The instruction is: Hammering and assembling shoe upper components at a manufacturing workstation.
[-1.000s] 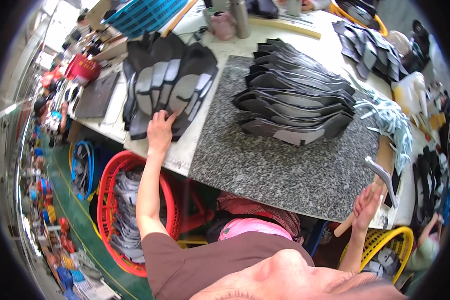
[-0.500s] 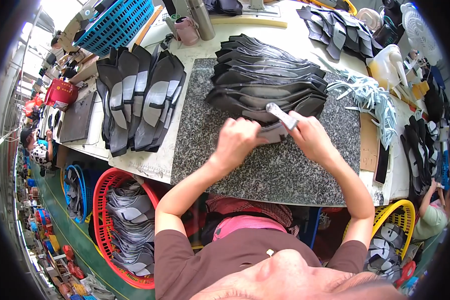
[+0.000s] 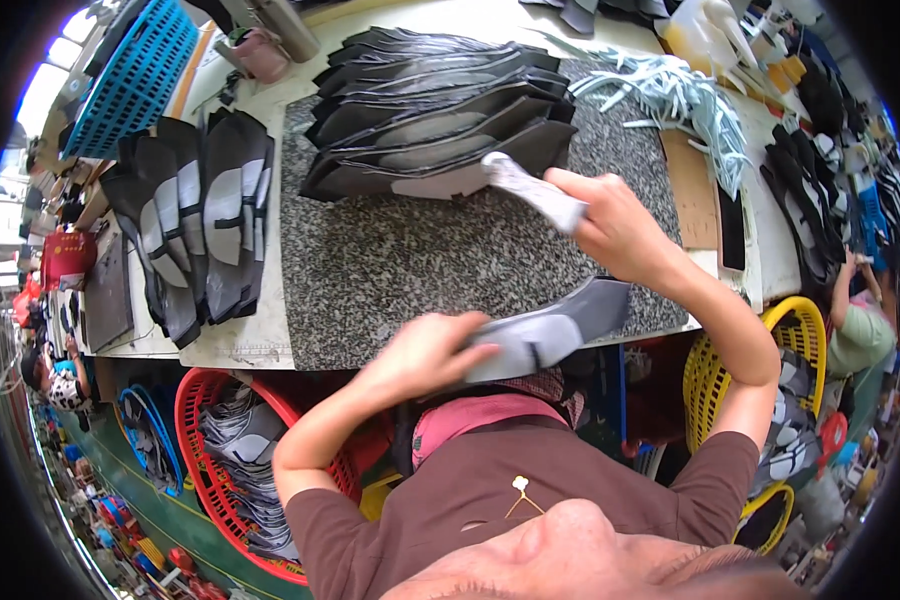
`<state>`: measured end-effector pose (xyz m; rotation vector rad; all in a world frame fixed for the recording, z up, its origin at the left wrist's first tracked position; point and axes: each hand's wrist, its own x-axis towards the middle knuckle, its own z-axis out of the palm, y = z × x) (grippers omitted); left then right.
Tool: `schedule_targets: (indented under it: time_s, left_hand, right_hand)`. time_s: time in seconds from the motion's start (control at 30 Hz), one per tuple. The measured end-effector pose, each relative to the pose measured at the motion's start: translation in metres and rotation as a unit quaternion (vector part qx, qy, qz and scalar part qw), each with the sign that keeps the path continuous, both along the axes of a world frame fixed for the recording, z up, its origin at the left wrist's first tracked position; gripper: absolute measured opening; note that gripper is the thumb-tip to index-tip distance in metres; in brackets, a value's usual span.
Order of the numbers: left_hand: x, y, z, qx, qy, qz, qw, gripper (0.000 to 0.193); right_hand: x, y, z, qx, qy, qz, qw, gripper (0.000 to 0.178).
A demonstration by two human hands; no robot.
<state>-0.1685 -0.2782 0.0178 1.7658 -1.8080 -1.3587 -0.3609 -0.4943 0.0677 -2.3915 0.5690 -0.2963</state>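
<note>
My left hand (image 3: 428,352) grips one end of a curved grey-and-black shoe upper piece (image 3: 535,342) at the front edge of the speckled stone slab (image 3: 390,265). In my right hand (image 3: 615,225) is a short, whitish-grey handheld tool (image 3: 535,192), slanting up and left; its exact kind is unclear. The tool's far end lies over the front of a fanned stack of dark shoe upper pieces (image 3: 435,115) on the slab. Whether it touches the stack I cannot tell. The right fingers are wrapped round the tool's near end.
More upper pieces (image 3: 195,220) lie on the left of the table. Pale blue strips (image 3: 695,110) heap at the right, near a dark flat phone-like object (image 3: 731,228). Red (image 3: 195,440) and yellow (image 3: 705,380) baskets of pieces stand below. Other people work at both sides.
My left hand has drawn one upper piece away from the stack toward me. The right hand still holds the tool. The whole view has shifted, so the table things appear further left.
</note>
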Motion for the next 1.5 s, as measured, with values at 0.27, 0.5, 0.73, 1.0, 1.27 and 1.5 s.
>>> schedule_targets:
  time_s: [0.27,0.5,0.73,1.0,1.27,1.5]
  left_hand:
    - [0.004,-0.014,-0.003,-0.212,-0.082,0.040,0.973,0.038]
    - [-0.051,-0.078,-0.044,-0.275,-0.049,0.003,0.960,0.025]
    - [-0.050,-0.091,-0.063,-0.294,0.011,-0.031,0.955,0.011]
    - [-0.053,-0.085,-0.052,-0.448,-0.171,-0.147,0.865,0.020]
    - [-0.047,-0.083,-0.058,-0.428,-0.137,-0.087,0.889,0.021]
    - [-0.050,-0.067,-0.063,-0.349,-0.013,0.005,0.937,0.012]
  right_hand:
    - [-0.118,0.063,-0.014,0.284,0.058,-0.218,0.932,0.023]
    - [-0.139,0.093,-0.053,0.286,0.082,-0.150,0.943,0.023]
    - [-0.136,0.078,-0.043,0.294,0.091,-0.136,0.942,0.023]
    - [-0.119,0.069,-0.046,0.193,0.124,-0.104,0.968,0.013]
    - [-0.114,0.080,-0.059,0.220,0.101,-0.131,0.961,0.018]
    - [-0.112,0.077,-0.046,0.203,0.003,-0.153,0.967,0.018]
